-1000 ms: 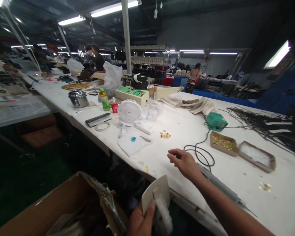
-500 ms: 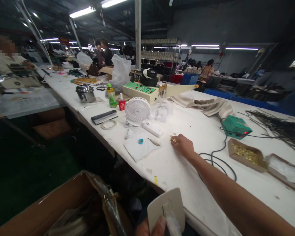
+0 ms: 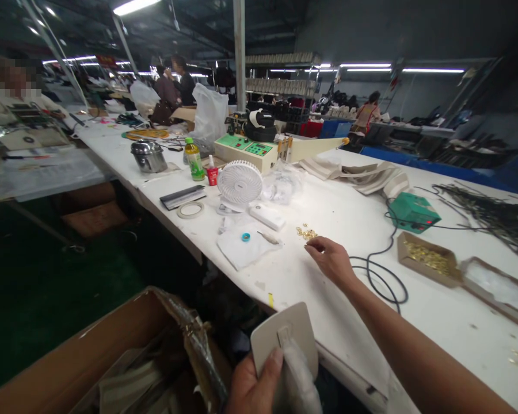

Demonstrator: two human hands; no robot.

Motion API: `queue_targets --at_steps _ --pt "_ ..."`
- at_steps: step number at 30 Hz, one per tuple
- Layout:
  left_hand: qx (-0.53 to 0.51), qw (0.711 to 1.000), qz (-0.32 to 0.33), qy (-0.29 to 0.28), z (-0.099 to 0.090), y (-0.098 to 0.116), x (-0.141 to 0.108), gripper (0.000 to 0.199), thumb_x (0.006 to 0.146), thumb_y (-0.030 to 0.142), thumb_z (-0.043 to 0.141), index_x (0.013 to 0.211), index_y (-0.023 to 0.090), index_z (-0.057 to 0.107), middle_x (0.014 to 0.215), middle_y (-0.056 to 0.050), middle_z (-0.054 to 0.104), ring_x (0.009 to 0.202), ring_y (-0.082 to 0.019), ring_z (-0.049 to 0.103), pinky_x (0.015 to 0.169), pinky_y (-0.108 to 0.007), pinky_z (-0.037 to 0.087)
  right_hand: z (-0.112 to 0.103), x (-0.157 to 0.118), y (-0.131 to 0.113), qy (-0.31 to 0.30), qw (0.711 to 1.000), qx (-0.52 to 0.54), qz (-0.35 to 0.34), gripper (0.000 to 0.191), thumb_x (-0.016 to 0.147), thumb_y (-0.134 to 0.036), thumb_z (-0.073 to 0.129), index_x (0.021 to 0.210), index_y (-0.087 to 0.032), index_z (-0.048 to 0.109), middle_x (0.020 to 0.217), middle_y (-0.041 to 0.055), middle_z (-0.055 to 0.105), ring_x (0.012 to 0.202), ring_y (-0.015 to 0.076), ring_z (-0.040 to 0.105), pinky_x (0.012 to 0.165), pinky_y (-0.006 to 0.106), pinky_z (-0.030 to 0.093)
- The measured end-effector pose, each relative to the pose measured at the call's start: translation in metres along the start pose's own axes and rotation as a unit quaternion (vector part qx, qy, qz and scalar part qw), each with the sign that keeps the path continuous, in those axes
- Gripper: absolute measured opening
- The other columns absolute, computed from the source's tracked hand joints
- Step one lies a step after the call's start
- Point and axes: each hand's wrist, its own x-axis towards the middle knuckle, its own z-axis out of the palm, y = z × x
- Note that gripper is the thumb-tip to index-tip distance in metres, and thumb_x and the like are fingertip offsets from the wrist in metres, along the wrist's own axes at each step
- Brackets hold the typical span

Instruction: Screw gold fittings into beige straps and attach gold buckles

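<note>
My left hand (image 3: 255,384) grips a beige rounded flat panel (image 3: 301,322) at the table's near edge, thumb pressed on its face. A narrow strap piece wrapped in clear plastic (image 3: 300,376) hangs from the panel's middle. Over the white tabletop, my right hand (image 3: 331,260) has thumb and fingertips drawn together in a pinch. Whatever is between them is too small to make out. Just beyond those fingertips lies a loose cluster of small gold metal pieces (image 3: 305,233).
An open cardboard box (image 3: 90,351) stands below left. On the table (image 3: 345,207) are a white fan (image 3: 240,185), a bottle (image 3: 194,161), a green box (image 3: 414,213) with a looped black cable (image 3: 377,282), and a carton of gold pieces (image 3: 429,259). A person (image 3: 17,86) sits far left.
My right hand has drawn slightly back from the gold pieces, which now lie loose on the table. The left hand with the panel has come up further into view.
</note>
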Motion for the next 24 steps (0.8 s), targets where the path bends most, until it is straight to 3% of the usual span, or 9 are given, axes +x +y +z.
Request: queue_targets --at_steps 4,7,10,16,22,24 --pt "0.001 0.999 0.032 -0.03 0.005 0.006 -0.005 0.071 0.075 0.068 0.081 0.118 0.011 0.077 0.099 -0.015 0.082 0.088 -0.032 0.077 0.08 -0.038 0.061 -0.029 -0.09 -0.02 0.014 0.984 0.174 0.025 0.033 0.093 -0.052 0.065 0.095 -0.021 0.075 0.086 0.0041 0.075 0.074 0.0195 0.065 0.068 0.03 0.051" --pt "0.035 0.996 0.065 -0.049 0.013 0.009 -0.013 0.066 0.08 0.066 0.078 0.118 0.012 0.077 0.103 -0.014 0.082 0.092 -0.032 0.077 0.083 -0.038 0.061 -0.047 -0.159 -0.04 0.004 0.971 0.237 0.028 0.021 0.09 -0.043 0.073 0.091 -0.022 0.076 0.085 0.0041 0.075 0.075 0.0201 0.066 0.07 0.031 0.053" --pt "0.071 0.991 0.092 -0.072 0.025 0.008 -0.027 0.057 0.084 0.061 0.077 0.113 0.012 0.078 0.107 -0.013 0.082 0.101 -0.033 0.076 0.085 -0.036 0.061 -0.055 -0.204 -0.054 -0.014 0.965 0.261 0.01 0.011 0.092 -0.034 0.072 0.092 -0.024 0.075 0.081 0.0024 0.073 0.072 0.0186 0.066 0.067 0.028 0.053" --pt "0.207 0.956 0.192 -0.085 0.04 -0.003 -0.055 0.045 0.096 0.052 0.066 0.124 0.019 0.077 0.114 -0.008 0.081 0.103 -0.028 0.074 0.092 -0.033 0.058 -0.065 -0.231 -0.053 0.022 0.966 0.244 -0.078 0.006 0.093 -0.024 0.072 0.091 -0.025 0.077 0.089 0.0019 0.077 0.078 0.0179 0.07 0.072 0.028 0.054" --pt "0.268 0.918 0.271 -0.107 0.045 -0.007 -0.072 0.041 0.102 0.043 0.06 0.137 0.025 0.071 0.126 -0.006 0.077 0.105 -0.025 0.071 0.097 -0.031 0.053 -0.075 -0.249 -0.051 0.071 0.967 0.243 -0.012 0.01 0.094 -0.036 0.074 0.094 -0.027 0.078 0.092 0.0042 0.078 0.086 0.0226 0.071 0.079 0.034 0.055" --pt "0.276 0.912 0.283 -0.111 0.048 -0.008 -0.076 0.04 0.103 0.042 0.059 0.137 0.025 0.07 0.127 -0.006 0.076 0.105 -0.024 0.071 0.096 -0.031 0.053 -0.078 -0.253 -0.051 0.085 0.969 0.232 -0.022 0.014 0.095 -0.038 0.073 0.088 -0.027 0.076 0.09 0.0041 0.078 0.085 0.0229 0.071 0.078 0.035 0.054"
